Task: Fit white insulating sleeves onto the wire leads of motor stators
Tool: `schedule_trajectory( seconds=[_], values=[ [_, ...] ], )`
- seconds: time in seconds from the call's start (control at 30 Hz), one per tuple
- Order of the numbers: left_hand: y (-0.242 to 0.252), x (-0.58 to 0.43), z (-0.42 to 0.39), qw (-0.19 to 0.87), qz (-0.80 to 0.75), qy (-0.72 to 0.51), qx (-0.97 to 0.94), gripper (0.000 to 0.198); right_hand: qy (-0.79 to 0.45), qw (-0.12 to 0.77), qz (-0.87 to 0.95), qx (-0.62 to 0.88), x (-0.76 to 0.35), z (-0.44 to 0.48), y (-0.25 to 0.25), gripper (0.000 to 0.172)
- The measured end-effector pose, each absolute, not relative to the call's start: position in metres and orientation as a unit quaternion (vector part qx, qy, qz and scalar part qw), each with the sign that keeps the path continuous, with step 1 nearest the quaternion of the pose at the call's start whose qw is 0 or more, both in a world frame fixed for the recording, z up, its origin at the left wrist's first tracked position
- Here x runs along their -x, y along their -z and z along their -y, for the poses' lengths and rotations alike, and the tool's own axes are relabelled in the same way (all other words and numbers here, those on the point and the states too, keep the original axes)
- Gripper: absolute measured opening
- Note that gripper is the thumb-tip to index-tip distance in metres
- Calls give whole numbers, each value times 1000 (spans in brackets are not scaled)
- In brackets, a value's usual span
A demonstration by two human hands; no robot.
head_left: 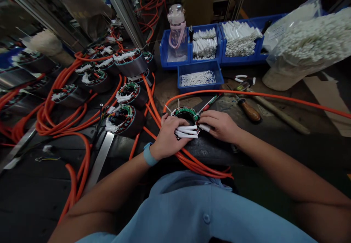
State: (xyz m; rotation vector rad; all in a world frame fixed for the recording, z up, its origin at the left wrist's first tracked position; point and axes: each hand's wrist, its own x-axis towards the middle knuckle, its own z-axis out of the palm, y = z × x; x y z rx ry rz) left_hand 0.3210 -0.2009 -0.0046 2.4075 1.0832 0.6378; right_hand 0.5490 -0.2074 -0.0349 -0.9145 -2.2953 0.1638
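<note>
A ring-shaped motor part (185, 110) with green and red windings lies in front of me, with thin white ties sticking up from its rim. My left hand (168, 136) is closed round its left side and over several white sleeves (188, 131) that point to the right. On the right, my right hand (221, 125) pinches a short white sleeve (205, 127) at the edge of the ring. An orange cable (197, 160) runs under my left hand and loops near my body.
Blue bins (240, 58) of white sleeves, a bottle (177, 29) and a blue tray (200, 88) of ties stand behind. A screwdriver (250, 110) and hammer (279, 115) lie right, near a bag (309, 42). More motor parts (127, 120) and coiled orange cables (60, 104) fill the left.
</note>
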Motion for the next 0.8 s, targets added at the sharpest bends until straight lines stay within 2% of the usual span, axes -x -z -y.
schedule_trajectory(
  seconds=[0.13,0.27,0.37,0.5,0.63,0.8],
  values=[
    [8,-318,201,207,-384,-235,-868,37,-41,331,869,365,-546,210,38,13],
    [2,-312,198,227,-340,-204,-890,53,-56,346,855,382,-540,212,34,10],
    [-11,-310,192,246,-332,-135,-901,33,-58,335,862,376,-537,213,30,9],
    [-23,-314,178,279,-353,-53,-892,25,-58,315,872,369,-538,214,27,9],
    [-23,-316,172,329,-365,-48,-870,29,-72,315,869,374,-538,214,30,15],
    [-21,-315,177,314,-365,-77,-873,33,-85,336,856,383,-535,213,31,19]
  ],
)
